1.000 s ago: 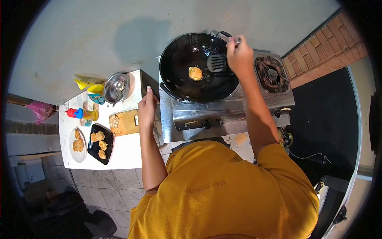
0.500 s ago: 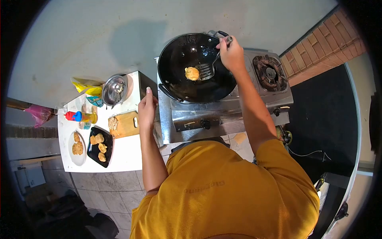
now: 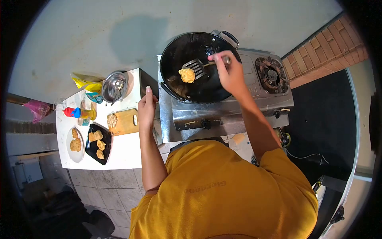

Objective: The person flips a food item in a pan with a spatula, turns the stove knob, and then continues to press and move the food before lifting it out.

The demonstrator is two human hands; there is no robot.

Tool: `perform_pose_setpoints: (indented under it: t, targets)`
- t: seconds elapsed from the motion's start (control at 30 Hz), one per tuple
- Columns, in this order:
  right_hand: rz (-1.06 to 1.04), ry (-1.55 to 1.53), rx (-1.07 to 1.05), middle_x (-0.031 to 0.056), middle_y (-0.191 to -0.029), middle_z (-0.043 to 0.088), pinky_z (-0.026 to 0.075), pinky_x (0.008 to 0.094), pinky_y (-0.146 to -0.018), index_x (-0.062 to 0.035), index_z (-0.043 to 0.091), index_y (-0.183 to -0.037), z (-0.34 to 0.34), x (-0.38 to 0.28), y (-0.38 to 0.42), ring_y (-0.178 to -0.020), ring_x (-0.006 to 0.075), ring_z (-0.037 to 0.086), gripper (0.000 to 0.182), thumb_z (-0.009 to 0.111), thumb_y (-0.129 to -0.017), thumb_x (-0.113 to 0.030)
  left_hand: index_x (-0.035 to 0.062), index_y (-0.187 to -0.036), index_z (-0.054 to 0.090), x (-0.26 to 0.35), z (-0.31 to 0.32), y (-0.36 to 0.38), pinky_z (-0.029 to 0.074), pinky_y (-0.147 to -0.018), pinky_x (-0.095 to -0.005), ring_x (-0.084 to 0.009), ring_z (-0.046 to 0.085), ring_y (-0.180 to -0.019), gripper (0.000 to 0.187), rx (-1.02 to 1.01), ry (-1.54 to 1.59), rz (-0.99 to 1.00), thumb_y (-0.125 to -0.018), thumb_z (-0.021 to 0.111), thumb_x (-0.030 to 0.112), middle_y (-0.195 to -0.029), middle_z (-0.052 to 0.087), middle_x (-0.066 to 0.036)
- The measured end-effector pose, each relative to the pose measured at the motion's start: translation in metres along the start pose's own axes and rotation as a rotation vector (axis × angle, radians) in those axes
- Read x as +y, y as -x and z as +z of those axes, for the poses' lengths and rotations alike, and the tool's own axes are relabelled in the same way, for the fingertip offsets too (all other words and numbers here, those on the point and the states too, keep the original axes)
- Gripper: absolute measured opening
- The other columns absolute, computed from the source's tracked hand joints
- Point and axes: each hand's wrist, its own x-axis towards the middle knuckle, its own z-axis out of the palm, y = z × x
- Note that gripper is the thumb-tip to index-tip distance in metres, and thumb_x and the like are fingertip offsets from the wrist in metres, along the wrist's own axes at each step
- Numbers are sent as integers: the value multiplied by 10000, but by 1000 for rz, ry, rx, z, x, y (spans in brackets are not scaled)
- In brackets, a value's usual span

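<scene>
Over the black wok [image 3: 217, 89], my right hand [image 3: 230, 71] is closed around the handle of a slotted turner [image 3: 195, 67]. The turner's slotted head is tilted inside the wok, its edge against a golden fried piece of food [image 3: 187, 75]. My left hand [image 3: 147, 106] hangs in front of the gap between the white table and the stove. Its thumb points up, apart from the loosely bent fingers, and nothing shows in it.
Right of the wok is a second burner [image 3: 271, 75] on the stove. On the white table [image 3: 127, 159] stand a black plate [image 3: 93, 153] and a white plate [image 3: 76, 157] with fried pieces, a cutting board [image 3: 126, 123], a metal bowl [image 3: 106, 89] and bottles [image 3: 81, 113].
My right hand has moved down and slightly left, swinging the turner so its handle lies more level. The fried piece has shifted a little left. My left hand stays put.
</scene>
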Motion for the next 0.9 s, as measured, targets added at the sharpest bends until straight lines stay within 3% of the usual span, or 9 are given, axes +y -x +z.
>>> perform_pose_setpoints:
  t: [0.17,0.27,0.4,0.47,0.57,0.7,0.8,0.87,0.9]
  targets:
    - [-49,-30,-102,133,-1043,675,483,272,-820,-7,574,-1013,-8,-24,49,-921,144,637,112,527,-928,-63,48,-636,540,4,3,-1,247,-508,-241,-77,315,-534,580,5,-13,9,-938,457,536,-550,372,36]
    - [100,-86,-120,158,-1217,598,465,277,-874,3,581,-1089,-19,-33,71,-1062,183,591,183,535,-918,-44,50,-636,541,4,3,-2,242,-507,-242,-76,309,-535,577,-2,-7,-20,-937,459,536,-552,366,37]
    - [168,-36,-63,145,-1150,603,471,264,-853,9,597,-1114,-32,-36,91,-1015,170,592,219,552,-903,-26,55,-635,539,-2,3,-9,238,-508,-242,-77,306,-537,571,-11,19,-14,-938,459,533,-555,362,35]
    - [210,134,-27,103,-1005,589,484,249,-795,2,617,-1140,-37,-32,100,-901,150,584,256,588,-890,-42,54,-644,542,-1,4,-9,244,-510,-243,-79,311,-538,566,-12,21,-19,-943,452,526,-557,367,31]
    - [242,145,47,80,-866,540,485,252,-708,-10,621,-1164,-43,-39,107,-797,146,555,300,628,-871,-74,51,-645,542,1,7,-7,249,-512,-242,-81,317,-538,566,-29,-4,4,-947,445,520,-555,369,30]
    - [285,475,6,105,-869,553,468,252,-642,-4,625,-1155,-59,-56,105,-793,154,555,322,661,-846,-84,48,-640,541,1,7,-8,256,-517,-243,-83,323,-542,570,-34,2,7,-950,441,516,-557,378,29]
    - [355,490,-25,142,-876,562,467,297,-663,11,630,-1130,-63,-64,103,-807,224,575,314,656,-827,-65,46,-646,548,3,8,-7,262,-519,-247,-84,330,-546,577,-18,-18,13,-948,438,526,-561,387,25]
    - [241,624,-118,176,-903,572,471,367,-744,20,620,-1118,-66,-59,103,-836,320,582,298,620,-831,-59,44,-651,555,6,10,-6,264,-519,-248,-85,340,-548,585,9,-35,17,-944,437,537,-565,395,22]
    - [244,624,-116,176,-903,572,471,367,-744,20,620,-1118,-66,-60,103,-836,320,582,298,620,-831,-59,44,-651,555,7,9,-5,264,-519,-248,-85,340,-548,585,7,-37,17,-944,437,537,-565,395,22]
